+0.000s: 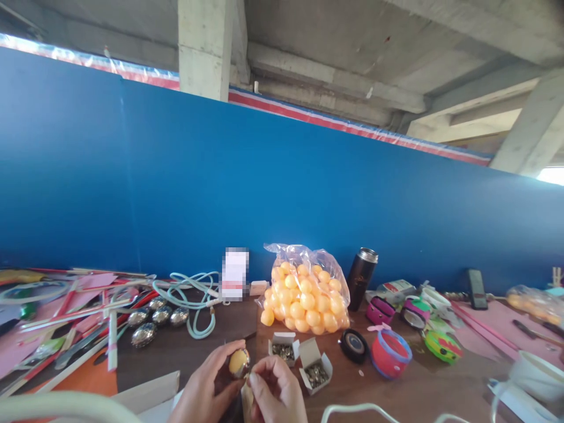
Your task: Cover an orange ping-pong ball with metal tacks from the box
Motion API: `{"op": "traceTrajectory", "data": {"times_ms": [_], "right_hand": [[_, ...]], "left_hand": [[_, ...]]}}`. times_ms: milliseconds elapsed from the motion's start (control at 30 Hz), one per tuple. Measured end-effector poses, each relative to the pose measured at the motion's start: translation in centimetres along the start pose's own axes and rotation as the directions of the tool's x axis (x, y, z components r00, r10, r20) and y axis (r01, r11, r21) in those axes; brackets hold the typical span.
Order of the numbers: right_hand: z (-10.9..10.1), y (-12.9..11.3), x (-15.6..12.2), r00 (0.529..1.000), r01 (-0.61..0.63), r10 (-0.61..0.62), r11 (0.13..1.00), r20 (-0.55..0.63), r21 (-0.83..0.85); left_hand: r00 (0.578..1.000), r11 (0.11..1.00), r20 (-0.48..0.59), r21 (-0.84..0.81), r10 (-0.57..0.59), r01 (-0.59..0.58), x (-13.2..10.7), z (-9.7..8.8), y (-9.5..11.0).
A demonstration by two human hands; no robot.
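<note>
Near the bottom middle, my left hand (207, 385) grips a ball (239, 363) between thumb and fingers. Its face toward me is plain orange-yellow, and shiny silver metal covers its edge. My right hand (278, 390) is pinched close beside the ball's lower right side; what its fingertips hold is too small to make out. Just beyond the right hand stand two small open white boxes, one (283, 346) behind the other (315, 371), both filled with small metal tacks. Several finished-looking silver studded balls (144, 335) lie in a cluster to the left.
A clear bag of orange balls (306, 296) stands behind the boxes, with a black bottle (362, 276) beside it. A phone (235, 273) leans near a pale blue cable (198, 288). Tape rolls (391, 352) lie right; sticks and paper crowd the left. A blue partition (264, 176) rises behind.
</note>
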State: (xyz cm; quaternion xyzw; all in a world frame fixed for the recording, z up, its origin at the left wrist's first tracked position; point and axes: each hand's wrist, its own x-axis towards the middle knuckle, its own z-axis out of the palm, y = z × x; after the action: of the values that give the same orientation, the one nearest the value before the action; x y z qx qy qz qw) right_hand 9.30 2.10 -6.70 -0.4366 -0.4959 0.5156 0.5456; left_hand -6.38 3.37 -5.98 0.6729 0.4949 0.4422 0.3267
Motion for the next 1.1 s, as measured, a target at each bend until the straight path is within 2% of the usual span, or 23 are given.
{"op": "traceTrajectory", "data": {"times_ms": [67,133,233,400,567,733,900,1100], "right_hand": [[0.0,-0.3,0.1,1.0,-0.025,0.025,0.999,0.0,0.024],[-0.1,-0.5,0.2,0.999,-0.049,0.05,0.998,-0.003,0.049],[-0.3,-0.7,0.3,0.997,-0.082,0.081,0.991,0.017,0.108],[-0.2,-0.5,0.5,0.992,-0.127,0.117,0.962,0.053,0.241],[-0.2,-0.4,0.5,0.988,-0.147,0.125,0.95,0.095,0.277],[-0.7,-0.5,0.7,0.974,-0.193,0.151,0.944,0.168,0.266],[-0.9,-0.3,0.8,0.969,-0.209,0.157,0.932,0.189,0.297],[-1.4,-0.1,1.0,0.958,-0.239,0.18,0.932,0.223,0.272]], "left_hand": [[0.996,0.975,0.057,-0.208,-0.064,0.074,0.2,0.4,-0.3],[0.988,0.9,0.128,-0.417,-0.081,0.127,0.3,0.7,-0.6],[0.984,0.806,0.171,-0.574,-0.058,0.147,0.5,1.0,-1.0],[0.981,0.817,0.173,-0.55,-0.092,0.173,0.6,0.7,-0.7],[0.982,0.847,0.154,-0.501,-0.113,0.176,0.5,0.3,-0.2],[0.976,0.799,0.183,-0.565,-0.12,0.205,0.3,0.8,-0.5],[0.978,0.746,0.149,-0.633,-0.148,0.21,0.2,1.5,-0.6],[0.967,0.837,0.226,-0.501,-0.118,0.22,0.4,0.6,-0.1]]}}
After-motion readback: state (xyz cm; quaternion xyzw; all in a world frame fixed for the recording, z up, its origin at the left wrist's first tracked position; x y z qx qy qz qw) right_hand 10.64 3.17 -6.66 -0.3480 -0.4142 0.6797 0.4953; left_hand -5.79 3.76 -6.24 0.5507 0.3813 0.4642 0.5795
